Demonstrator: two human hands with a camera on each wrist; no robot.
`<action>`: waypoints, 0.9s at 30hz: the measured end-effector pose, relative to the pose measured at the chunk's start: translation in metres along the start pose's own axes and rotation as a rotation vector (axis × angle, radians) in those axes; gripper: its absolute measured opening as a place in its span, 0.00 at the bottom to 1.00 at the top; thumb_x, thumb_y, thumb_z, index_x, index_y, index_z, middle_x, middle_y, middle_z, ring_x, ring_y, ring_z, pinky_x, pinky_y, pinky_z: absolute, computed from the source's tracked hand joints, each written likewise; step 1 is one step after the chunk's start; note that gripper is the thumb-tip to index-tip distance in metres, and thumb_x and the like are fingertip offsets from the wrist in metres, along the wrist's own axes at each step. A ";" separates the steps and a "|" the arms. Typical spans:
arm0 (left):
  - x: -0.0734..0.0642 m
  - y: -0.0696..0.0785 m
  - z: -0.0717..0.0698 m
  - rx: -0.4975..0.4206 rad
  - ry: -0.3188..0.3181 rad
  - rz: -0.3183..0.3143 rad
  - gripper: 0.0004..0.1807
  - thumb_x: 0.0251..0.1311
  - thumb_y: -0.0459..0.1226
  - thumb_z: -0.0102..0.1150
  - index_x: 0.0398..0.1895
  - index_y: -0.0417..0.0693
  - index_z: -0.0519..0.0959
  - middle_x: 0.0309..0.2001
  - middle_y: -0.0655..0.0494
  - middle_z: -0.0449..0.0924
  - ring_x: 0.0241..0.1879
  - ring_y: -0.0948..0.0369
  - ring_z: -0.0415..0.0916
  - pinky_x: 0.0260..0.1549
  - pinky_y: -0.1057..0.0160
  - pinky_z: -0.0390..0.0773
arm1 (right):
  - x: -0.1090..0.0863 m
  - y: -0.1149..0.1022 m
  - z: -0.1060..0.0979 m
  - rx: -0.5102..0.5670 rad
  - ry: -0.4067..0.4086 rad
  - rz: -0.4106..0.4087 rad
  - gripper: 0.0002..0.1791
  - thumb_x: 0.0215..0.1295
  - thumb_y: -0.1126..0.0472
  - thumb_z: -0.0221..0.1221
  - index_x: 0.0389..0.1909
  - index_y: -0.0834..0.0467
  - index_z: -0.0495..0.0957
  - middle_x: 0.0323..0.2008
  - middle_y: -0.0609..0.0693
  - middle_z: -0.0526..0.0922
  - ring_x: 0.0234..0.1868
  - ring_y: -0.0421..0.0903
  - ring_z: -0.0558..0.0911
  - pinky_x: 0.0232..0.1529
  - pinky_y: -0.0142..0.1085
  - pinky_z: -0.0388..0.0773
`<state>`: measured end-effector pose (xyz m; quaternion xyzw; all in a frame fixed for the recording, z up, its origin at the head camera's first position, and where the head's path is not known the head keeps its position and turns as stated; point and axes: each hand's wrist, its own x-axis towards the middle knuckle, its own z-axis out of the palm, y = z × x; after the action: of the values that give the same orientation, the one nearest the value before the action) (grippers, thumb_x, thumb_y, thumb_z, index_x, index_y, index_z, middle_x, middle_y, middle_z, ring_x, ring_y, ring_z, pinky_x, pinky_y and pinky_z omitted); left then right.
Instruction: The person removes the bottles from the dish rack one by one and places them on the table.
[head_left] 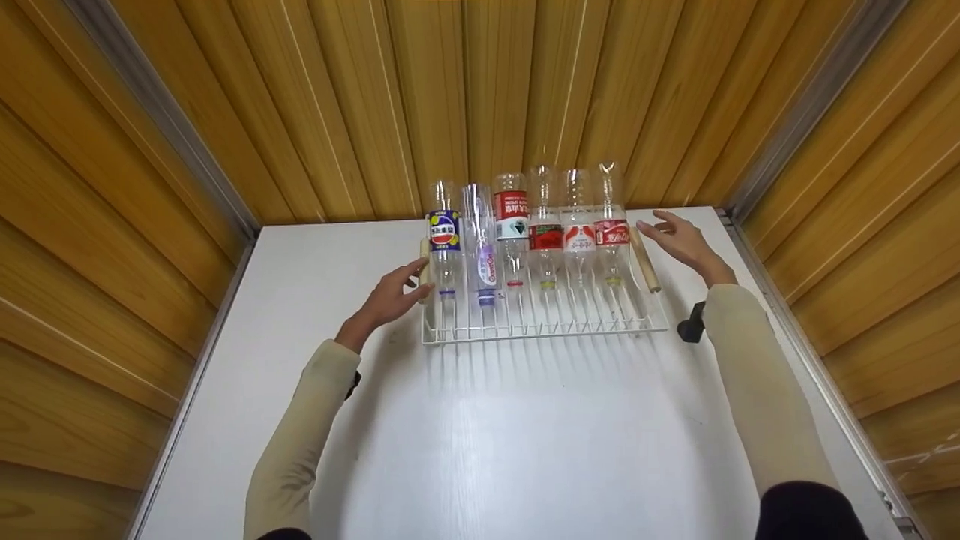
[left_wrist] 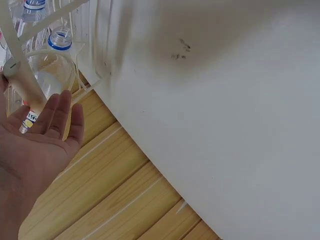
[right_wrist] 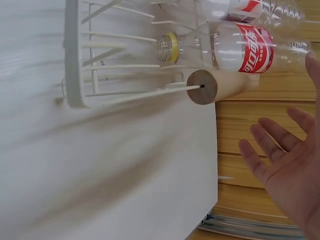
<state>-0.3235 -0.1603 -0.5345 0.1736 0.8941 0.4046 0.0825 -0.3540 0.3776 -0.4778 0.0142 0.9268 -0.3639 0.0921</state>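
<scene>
- Nearest of all, the left beige sleeve point(head_left: 300, 427) slants over the white desk point(head_left: 465, 450).
- Beyond it, the person's left grip point(head_left: 391, 294) is loosely spread right at the left wooden handle point(head_left: 425, 251); whether it touches, I cannot tell.
- Toward the back of the desk sits a wire rack point(head_left: 540, 337), bearing a row of clear bottles point(head_left: 511, 225) with their necks facing the person. They look empty, so I'd expect a light load; the thin plastic is probably slick and easily dented.
- Both round, stiff-looking handles seem the best hold, with the rack kept level so nothing rolls.
- Next comes the right wooden handle point(head_left: 645, 261).
- Past it, the right grip point(head_left: 680, 240) is spread, empty and apart from that handle.
- Farthest right, the right beige sleeve point(head_left: 765, 390) reaches in.
</scene>
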 end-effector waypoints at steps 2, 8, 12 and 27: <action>0.002 -0.002 0.002 -0.035 0.004 0.014 0.35 0.74 0.46 0.55 0.80 0.48 0.59 0.64 0.37 0.76 0.59 0.43 0.76 0.59 0.43 0.76 | 0.004 -0.005 -0.001 -0.006 0.020 -0.035 0.50 0.73 0.31 0.48 0.80 0.64 0.52 0.72 0.74 0.64 0.73 0.70 0.65 0.72 0.64 0.64; 0.001 -0.009 0.005 -0.141 -0.019 -0.043 0.36 0.73 0.47 0.56 0.81 0.57 0.57 0.59 0.34 0.80 0.57 0.44 0.79 0.60 0.43 0.76 | 0.011 -0.016 -0.001 -0.005 0.025 -0.074 0.44 0.76 0.38 0.51 0.77 0.68 0.57 0.70 0.72 0.67 0.71 0.69 0.68 0.70 0.62 0.67; 0.000 -0.013 0.008 -0.197 -0.034 -0.099 0.38 0.72 0.51 0.57 0.81 0.65 0.55 0.60 0.35 0.79 0.58 0.45 0.79 0.64 0.40 0.72 | 0.016 -0.019 0.002 0.017 -0.014 -0.073 0.44 0.76 0.39 0.52 0.77 0.67 0.55 0.71 0.72 0.66 0.72 0.69 0.67 0.70 0.61 0.69; 0.004 -0.023 0.016 -0.311 -0.005 -0.078 0.36 0.74 0.50 0.54 0.81 0.65 0.55 0.59 0.33 0.78 0.57 0.38 0.79 0.55 0.39 0.78 | 0.034 -0.033 0.014 -0.069 -0.169 -0.057 0.46 0.76 0.49 0.56 0.78 0.73 0.45 0.71 0.77 0.61 0.72 0.72 0.62 0.73 0.62 0.62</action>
<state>-0.3282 -0.1618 -0.5622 0.1249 0.8264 0.5343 0.1265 -0.3883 0.3428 -0.4722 -0.0463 0.9277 -0.3342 0.1598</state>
